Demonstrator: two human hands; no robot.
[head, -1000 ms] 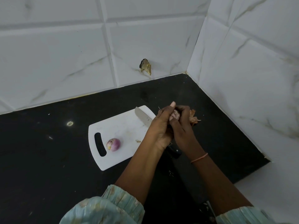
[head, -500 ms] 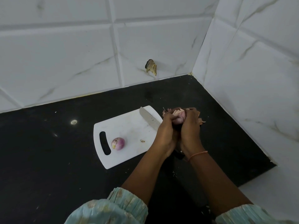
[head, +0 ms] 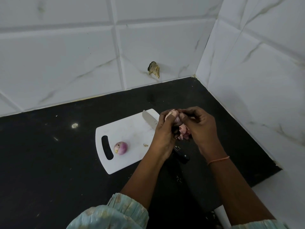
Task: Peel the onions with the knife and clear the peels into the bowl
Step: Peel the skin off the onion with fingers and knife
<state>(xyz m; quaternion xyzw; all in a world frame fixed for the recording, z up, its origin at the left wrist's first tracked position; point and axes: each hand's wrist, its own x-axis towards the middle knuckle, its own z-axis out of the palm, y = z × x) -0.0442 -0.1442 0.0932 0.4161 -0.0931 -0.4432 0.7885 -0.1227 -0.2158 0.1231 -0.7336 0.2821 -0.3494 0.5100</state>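
Onion is up off the board, pinched between both my hands above its right edge. My left hand is curled around it from the left, thumb across its pale top. My right hand comes in from the right, fingertips closed on the skin near the top, and a bunch of loose pinkish peel hangs below, between my palms. Both hands are closed, not clenched; how tightly the right holds the peel I cannot tell.

The knife lies under my left hand, blade on the board's far right corner, dark handle sticking out on the counter nearer me. Neither hand is on it.

A second onion sits on the board near the handle slot, purple skin seemingly mostly on, well apart from my hands. A small scrap lies on the board to its right.

I judge I am mid-peel on the first onion, stripping by hand. Next I need to pull the hanging skin clear without dropping the bulb. No bowl is in view, so I must find it before I can drop the peel.
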